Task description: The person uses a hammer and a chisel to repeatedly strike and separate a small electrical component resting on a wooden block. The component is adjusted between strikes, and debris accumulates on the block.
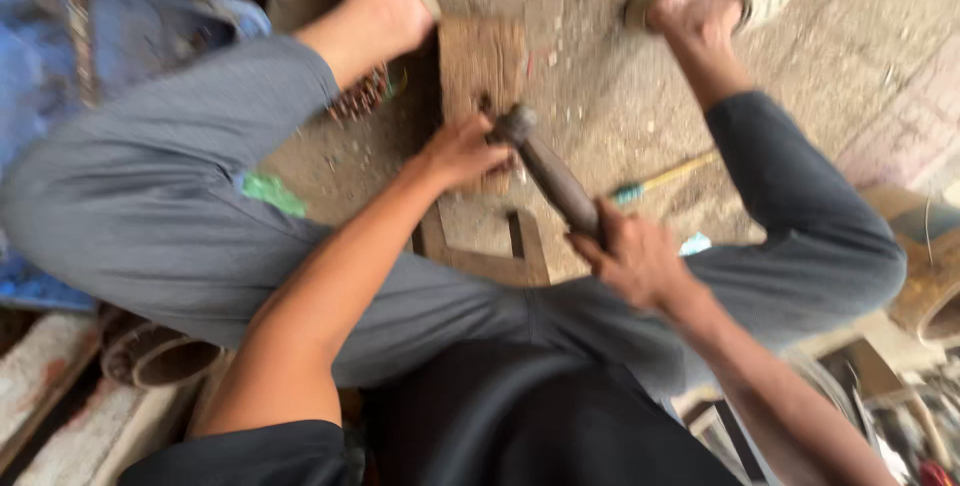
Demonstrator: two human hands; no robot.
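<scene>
My right hand (pixel 630 254) grips the dark wooden handle of a hammer (pixel 548 168), whose metal head sits low over a wooden block (pixel 480 61) on the ground. My left hand (pixel 462 151) rests at the block's near edge, fingers closed on something small right by the hammer head; what it holds is too blurred to tell. I sit with both knees spread in grey trousers, feet in sandals at either side of the block.
A wooden frame (pixel 480 251) lies between my legs. A screwdriver with a yellow shaft and teal grip (pixel 660 178) lies on the dusty concrete at right. Blue cloth (pixel 60 46) at left, a green scrap (pixel 272 192), round containers (pixel 925 276) at right.
</scene>
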